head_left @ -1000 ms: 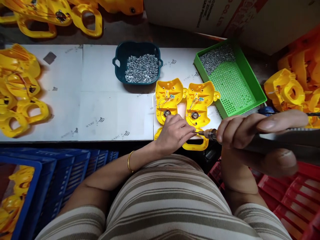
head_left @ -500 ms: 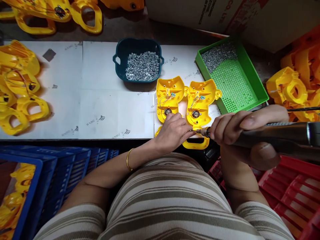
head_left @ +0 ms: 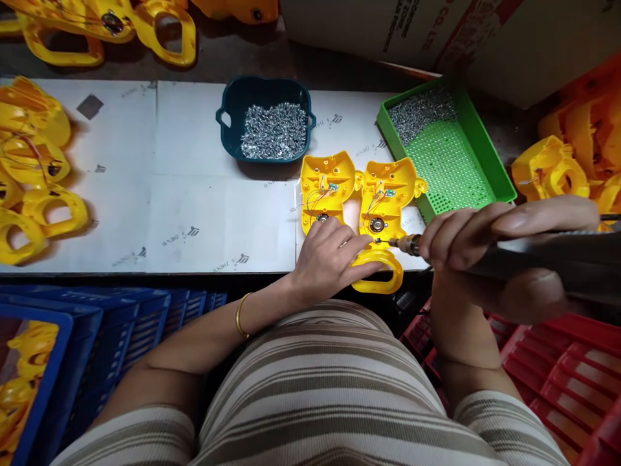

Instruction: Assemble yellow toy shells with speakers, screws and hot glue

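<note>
Two yellow plastic toy shells lie side by side, inside up, at the table's front edge: the left shell (head_left: 326,191) and the right shell (head_left: 387,197), each with wires and a round speaker. My left hand (head_left: 327,259) rests on their lower parts, fingers curled over the yellow handle loop (head_left: 383,275). My right hand (head_left: 490,243) is wrapped round a dark electric screwdriver (head_left: 557,259). Its bit (head_left: 388,242) points left at the right shell, just below the speaker.
A dark teal tub (head_left: 264,120) of silver screws stands behind the shells. A green perforated tray (head_left: 449,152) with more screws sits at the right. Yellow shells are piled at the far left (head_left: 33,175) and right (head_left: 553,171). Blue crates (head_left: 97,343) and red crates (head_left: 557,382) flank my lap.
My left hand has slid down and now curls over the handle loop. The screwdriver tip has risen slightly toward the right shell's speaker.
</note>
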The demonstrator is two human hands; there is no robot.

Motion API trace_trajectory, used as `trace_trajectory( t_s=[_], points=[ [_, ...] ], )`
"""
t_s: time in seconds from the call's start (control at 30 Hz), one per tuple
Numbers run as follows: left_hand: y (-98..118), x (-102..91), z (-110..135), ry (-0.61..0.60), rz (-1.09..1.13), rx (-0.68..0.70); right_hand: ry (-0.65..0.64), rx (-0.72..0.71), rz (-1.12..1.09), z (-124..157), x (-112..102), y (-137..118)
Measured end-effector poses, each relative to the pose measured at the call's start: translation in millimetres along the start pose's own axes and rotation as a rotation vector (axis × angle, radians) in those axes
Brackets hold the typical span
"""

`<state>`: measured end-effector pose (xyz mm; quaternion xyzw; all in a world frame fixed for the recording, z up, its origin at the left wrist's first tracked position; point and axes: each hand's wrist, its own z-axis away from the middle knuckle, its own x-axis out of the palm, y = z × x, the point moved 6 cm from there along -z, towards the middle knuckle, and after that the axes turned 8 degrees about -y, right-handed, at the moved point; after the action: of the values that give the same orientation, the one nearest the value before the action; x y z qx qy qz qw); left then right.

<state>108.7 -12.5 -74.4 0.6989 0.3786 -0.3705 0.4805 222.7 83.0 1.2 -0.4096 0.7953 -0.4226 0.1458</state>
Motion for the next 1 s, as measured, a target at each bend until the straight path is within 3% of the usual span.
trace_trajectory(
  t_s=[0.1, 0.27, 0.43, 0.7, 1.0],
  points=[
    [17, 4.3, 7, -0.023, -0.075, 0.092, 0.104, -0.060, 0.018, 0, -5, 8],
    [38, 29.1, 11, -0.336, -0.132, 0.237, 0.129, -0.036, 0.009, 5, -7, 32],
    [37, 40.7, 9, -0.513, -0.087, 0.237, 0.118, 0.029, 0.154, 9, -7, 46],
    [36, 43.6, 9, -0.450, -0.015, 0.190, 0.157, 0.093, 0.155, 15, -5, 57],
    [39, 40.1, 2, -0.434, 0.004, 0.243, -0.088, 0.123, -0.003, 3, 3, 62]
  ],
)
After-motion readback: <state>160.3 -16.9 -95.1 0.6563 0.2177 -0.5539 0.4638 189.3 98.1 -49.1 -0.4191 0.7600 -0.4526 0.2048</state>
